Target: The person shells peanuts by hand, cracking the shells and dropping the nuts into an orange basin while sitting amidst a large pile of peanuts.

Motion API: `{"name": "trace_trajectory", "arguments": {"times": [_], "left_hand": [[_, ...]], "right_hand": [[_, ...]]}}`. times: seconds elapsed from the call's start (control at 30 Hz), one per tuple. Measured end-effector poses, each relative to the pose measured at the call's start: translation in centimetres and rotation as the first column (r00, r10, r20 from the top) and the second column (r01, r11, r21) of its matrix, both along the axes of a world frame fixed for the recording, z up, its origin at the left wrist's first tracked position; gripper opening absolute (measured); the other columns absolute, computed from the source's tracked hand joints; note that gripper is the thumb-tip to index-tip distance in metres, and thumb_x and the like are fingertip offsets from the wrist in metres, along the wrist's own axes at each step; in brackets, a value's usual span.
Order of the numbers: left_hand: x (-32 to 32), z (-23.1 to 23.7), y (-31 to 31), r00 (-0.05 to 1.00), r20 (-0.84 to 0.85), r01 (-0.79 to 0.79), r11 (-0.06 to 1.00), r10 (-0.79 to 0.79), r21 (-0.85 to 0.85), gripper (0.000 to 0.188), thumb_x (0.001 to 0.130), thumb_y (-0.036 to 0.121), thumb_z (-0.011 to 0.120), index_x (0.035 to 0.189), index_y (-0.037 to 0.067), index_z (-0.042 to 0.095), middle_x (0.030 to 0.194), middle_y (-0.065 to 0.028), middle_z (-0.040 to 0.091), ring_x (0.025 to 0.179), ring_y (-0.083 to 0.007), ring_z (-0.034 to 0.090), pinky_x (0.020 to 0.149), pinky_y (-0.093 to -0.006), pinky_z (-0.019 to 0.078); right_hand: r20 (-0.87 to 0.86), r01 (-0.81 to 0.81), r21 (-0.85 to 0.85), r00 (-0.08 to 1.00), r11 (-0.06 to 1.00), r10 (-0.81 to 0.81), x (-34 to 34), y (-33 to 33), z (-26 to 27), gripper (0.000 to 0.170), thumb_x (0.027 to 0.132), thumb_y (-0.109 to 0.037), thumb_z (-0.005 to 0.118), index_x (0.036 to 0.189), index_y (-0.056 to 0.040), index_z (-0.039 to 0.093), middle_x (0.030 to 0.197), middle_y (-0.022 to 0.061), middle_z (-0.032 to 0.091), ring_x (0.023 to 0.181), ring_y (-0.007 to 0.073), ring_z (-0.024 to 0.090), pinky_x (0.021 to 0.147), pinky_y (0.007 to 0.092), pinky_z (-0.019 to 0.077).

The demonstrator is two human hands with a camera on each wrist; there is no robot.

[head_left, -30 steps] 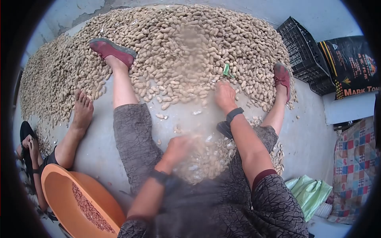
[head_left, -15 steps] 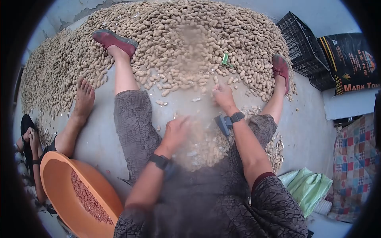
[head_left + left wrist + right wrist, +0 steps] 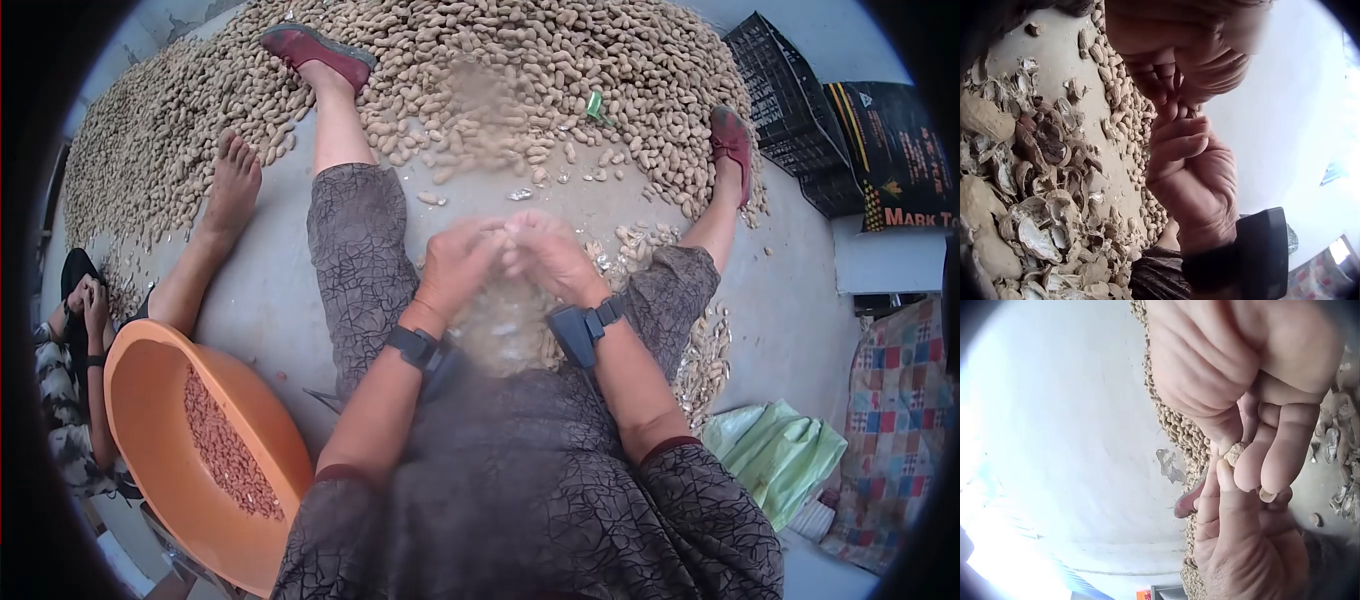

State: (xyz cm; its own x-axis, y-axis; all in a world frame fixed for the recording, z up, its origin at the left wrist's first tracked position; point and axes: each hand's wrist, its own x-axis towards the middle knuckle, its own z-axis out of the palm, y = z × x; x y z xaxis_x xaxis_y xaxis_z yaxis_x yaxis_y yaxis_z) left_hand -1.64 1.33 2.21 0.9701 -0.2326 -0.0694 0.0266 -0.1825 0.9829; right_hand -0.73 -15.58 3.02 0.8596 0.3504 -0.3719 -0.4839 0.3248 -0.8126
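Note:
In the head view my left hand (image 3: 460, 262) and right hand (image 3: 553, 255) meet above the pile of shells between the legs. A peanut (image 3: 1234, 453) is pinched between both thumbs and fingers, as the right wrist view shows. The right hand (image 3: 1241, 381) curls over it from above; the left hand (image 3: 1247, 544) grips it from below. Fingers hide most of the peanut in the left wrist view. Broken peanut shells (image 3: 1041, 231) lie beneath the hands, a few whole-looking pods among them.
A wide heap of unshelled peanuts (image 3: 600, 50) spreads along the wall. An orange basin (image 3: 150, 480) with red kernels (image 3: 225, 450) stands at left, near another person's bare foot (image 3: 232, 185). At right are a black crate (image 3: 790, 110), a printed black sack (image 3: 895, 150) and a green bag (image 3: 775, 455).
The right hand has drawn back from the heap's edge with a peanut. The left hand has risen from the shells toward it, and both now meet.

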Motion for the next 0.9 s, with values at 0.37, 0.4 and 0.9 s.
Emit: {"name": "trace_trajectory", "arguments": {"times": [0.37, 0.4, 0.9], "left_hand": [[-2.2, 0.2, -0.7, 0.972, -0.233, -0.107, 0.847, -0.020, -0.520, 0.024, 0.089, 0.011, 0.058, 0.110, -0.001, 0.062, 0.092, -0.0047, 0.065, 0.077, -0.0066, 0.058, 0.068, -0.0184, 0.0465], [-2.6, 0.6, -0.8, 0.968, -0.251, -0.118, 0.849, -0.017, -0.515, 0.024, 0.091, 0.012, 0.056, 0.111, -0.001, 0.061, 0.090, -0.0036, 0.064, 0.076, -0.0055, 0.057, 0.066, -0.0178, 0.0455], [-4.3, 1.6, -0.7, 0.961, -0.208, 0.070, 0.884, -0.184, -0.461, 0.032, 0.095, 0.012, 0.050, 0.125, 0.000, 0.054, 0.088, 0.0020, 0.059, 0.072, -0.0036, 0.052, 0.065, -0.0170, 0.0432]], "right_hand": [[0.224, 0.116, -0.209, 0.972, 0.971, -0.068, -2.6, 0.2, 2.0, 0.030, 0.081, -0.010, 0.066, 0.103, 0.0062, 0.053, 0.092, 0.0131, 0.063, 0.077, 0.0135, 0.062, 0.064, 0.0246, 0.0523], [0.265, 0.130, -0.335, 0.963, 0.933, -0.039, -2.8, 0.3, 2.1, 0.033, 0.079, -0.011, 0.069, 0.103, 0.0057, 0.053, 0.094, 0.0136, 0.063, 0.078, 0.0130, 0.062, 0.063, 0.0243, 0.0512], [0.158, -0.065, -0.027, 0.985, 0.998, 0.068, -4.9, 1.0, 3.2, 0.023, 0.086, -0.011, 0.059, 0.105, 0.0027, 0.059, 0.084, 0.0024, 0.059, 0.069, 0.0084, 0.055, 0.063, 0.0202, 0.0453]]}}
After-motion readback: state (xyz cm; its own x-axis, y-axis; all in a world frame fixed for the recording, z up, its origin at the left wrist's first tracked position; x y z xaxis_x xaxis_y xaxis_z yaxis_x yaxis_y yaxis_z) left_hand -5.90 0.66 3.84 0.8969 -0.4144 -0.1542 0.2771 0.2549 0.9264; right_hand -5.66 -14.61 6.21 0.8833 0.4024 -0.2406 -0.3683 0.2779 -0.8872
